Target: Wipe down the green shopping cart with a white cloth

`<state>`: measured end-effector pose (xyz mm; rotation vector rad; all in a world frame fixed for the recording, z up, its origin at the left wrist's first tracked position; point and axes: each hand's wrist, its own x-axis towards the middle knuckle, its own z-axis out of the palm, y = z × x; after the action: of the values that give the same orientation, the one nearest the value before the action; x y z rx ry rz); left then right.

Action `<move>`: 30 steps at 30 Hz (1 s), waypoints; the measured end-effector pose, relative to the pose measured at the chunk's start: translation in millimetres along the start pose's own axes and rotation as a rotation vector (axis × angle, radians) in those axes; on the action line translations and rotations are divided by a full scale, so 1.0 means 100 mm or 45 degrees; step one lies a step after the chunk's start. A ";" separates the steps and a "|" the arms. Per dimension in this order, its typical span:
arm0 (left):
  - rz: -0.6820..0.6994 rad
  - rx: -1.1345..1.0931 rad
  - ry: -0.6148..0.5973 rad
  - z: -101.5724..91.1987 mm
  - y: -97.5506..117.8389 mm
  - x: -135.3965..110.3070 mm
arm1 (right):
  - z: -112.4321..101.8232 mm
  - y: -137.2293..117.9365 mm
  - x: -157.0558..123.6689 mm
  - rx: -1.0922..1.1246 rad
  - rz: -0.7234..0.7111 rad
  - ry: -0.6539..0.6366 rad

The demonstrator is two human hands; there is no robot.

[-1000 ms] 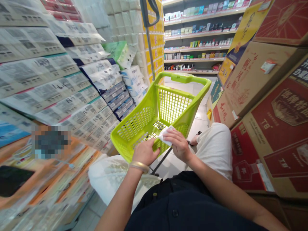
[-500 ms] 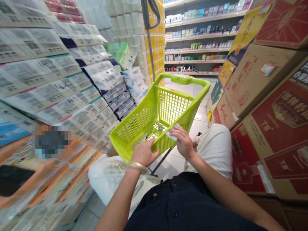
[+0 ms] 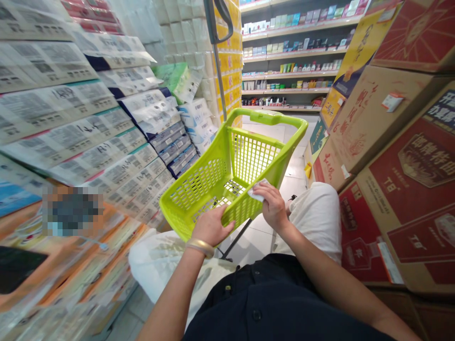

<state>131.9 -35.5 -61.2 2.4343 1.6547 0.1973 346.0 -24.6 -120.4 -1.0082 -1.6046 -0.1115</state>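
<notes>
A lime-green plastic shopping basket (image 3: 199, 182) with lattice walls stands tilted between my knees, its grip bar at the far end and a dark metal leg below. My left hand (image 3: 212, 225) is closed over the near rim, thumb outside and fingers inside the basket. Further along the same rim, my right hand (image 3: 273, 204) presses a folded white wipe (image 3: 256, 191) against the green plastic. A long metal pull handle (image 3: 218, 71) with a dark grip rises behind the basket. Its lower end is hidden.
Packs of paper goods (image 3: 67, 102) are stacked at my left. A phone (image 3: 19, 268) and a cable lie on the orange packs beside me. Cardboard cartons (image 3: 359, 118) form a wall on the right. Stocked shelves (image 3: 289, 52) stand beyond the tiled floor (image 3: 296, 163).
My right hand has slid the wipe very slightly along the rim. My left hand keeps its hold, and the whole view has shifted a little.
</notes>
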 end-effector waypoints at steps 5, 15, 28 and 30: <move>0.026 -0.042 0.006 0.00 0.00 0.00 | 0.13 -0.28 -0.14 0.097 -0.166 -0.248; -0.007 -0.036 -0.062 -0.05 0.00 -0.02 | -0.05 0.10 0.08 -0.087 0.016 0.055; -0.018 -0.021 -0.057 -0.05 -0.01 -0.04 | -0.23 0.00 0.22 -0.035 0.020 0.205; -0.020 -0.025 -0.061 -0.06 0.01 -0.03 | -0.22 -0.04 0.24 -0.060 -0.002 0.205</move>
<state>129.9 -38.2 -55.5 2.3915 1.6434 0.1510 361.5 -27.1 -91.1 -1.0085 -1.4617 -0.2275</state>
